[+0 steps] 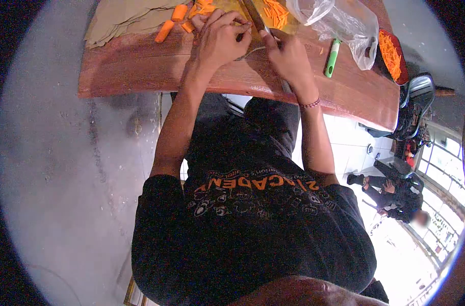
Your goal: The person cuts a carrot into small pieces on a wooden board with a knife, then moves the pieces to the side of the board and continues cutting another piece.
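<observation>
Near the table's top edge, my right hand (289, 57) is wrapped round the handle of a knife (253, 14), whose blade points up and away. Just left of the blade, my left hand (223, 38) is curled with its fingertips down on the cutting board (288, 25); what lies under the fingers is hidden. Thin carrot strips (276, 14) lie right of the blade. Several cut carrot pieces (179, 13) sit to the left, beyond my left hand. A green-handled peeler (332, 58) rests right of my right hand.
Brown paper (120, 20) covers the table's back left. A clear plastic bag (347, 30) lies at the right, beside a red tray (405, 76) of shredded carrot (390, 56). The wooden table's edge (232, 87) runs before me. A seated person (395, 194) is at far right.
</observation>
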Demonstrator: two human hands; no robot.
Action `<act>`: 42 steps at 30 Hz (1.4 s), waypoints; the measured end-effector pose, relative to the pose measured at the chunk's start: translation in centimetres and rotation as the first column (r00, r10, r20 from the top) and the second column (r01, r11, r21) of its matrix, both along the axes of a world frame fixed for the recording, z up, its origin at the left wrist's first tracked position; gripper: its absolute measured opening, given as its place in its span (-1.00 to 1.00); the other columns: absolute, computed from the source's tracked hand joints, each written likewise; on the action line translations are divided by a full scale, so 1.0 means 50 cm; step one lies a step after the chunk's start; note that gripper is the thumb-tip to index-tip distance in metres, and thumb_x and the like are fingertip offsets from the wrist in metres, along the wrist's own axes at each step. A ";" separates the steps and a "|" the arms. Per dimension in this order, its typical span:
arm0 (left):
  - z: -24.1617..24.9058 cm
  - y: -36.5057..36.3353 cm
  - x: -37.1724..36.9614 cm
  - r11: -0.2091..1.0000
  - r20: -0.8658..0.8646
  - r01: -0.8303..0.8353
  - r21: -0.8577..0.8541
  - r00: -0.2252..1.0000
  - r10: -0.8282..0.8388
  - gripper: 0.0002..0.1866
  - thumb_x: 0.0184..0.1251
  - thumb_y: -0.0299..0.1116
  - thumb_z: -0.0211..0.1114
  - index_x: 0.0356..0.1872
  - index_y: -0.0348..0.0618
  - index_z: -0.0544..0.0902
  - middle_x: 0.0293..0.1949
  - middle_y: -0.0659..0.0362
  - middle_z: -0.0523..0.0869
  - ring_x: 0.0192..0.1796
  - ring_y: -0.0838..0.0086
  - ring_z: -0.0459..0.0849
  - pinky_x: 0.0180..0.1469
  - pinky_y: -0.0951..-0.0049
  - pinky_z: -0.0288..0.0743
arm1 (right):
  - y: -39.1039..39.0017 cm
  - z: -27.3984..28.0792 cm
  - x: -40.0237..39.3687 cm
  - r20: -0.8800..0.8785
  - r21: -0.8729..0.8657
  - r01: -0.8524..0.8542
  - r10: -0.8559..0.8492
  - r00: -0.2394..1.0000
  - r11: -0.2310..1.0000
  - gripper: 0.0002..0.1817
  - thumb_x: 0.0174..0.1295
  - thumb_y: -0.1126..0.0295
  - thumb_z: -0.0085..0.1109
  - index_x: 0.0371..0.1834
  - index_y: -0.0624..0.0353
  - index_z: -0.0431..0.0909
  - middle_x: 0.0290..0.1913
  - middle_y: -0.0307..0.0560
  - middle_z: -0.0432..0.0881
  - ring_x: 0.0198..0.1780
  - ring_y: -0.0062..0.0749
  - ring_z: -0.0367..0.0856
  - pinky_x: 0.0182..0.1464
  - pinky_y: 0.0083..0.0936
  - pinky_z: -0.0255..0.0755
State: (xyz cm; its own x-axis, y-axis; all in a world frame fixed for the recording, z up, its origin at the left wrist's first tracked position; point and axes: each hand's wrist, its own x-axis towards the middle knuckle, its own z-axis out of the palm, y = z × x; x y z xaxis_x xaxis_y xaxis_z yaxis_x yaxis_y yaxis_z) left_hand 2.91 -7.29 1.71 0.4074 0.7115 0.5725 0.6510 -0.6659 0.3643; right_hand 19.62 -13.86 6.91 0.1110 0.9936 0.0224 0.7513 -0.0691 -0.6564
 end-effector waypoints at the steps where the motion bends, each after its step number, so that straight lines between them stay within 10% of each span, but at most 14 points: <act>1: -0.005 0.001 0.001 1.000 0.015 0.002 0.012 1.000 -0.002 -0.84 0.23 -0.22 0.38 -0.35 0.00 0.85 -0.15 0.35 0.73 -0.03 0.30 0.62 0.13 0.24 0.43 | 0.006 0.001 -0.002 -0.012 0.012 -0.001 0.001 1.000 1.000 -0.56 0.45 0.08 0.03 -0.09 0.28 0.69 -0.29 0.43 0.67 -0.19 0.36 0.68 -0.13 0.05 0.56; 42: -0.013 0.007 -0.002 1.000 0.006 -0.005 0.006 1.000 0.005 -0.82 0.23 -0.14 0.38 -0.27 0.12 0.87 -0.11 0.40 0.73 0.01 0.34 0.62 0.18 0.13 0.24 | -0.027 0.026 0.008 -0.132 -0.097 0.058 -0.070 0.989 0.994 -0.54 0.46 0.05 0.02 -0.06 0.28 0.68 -0.33 0.39 0.69 -0.22 0.31 0.70 -0.14 0.01 0.55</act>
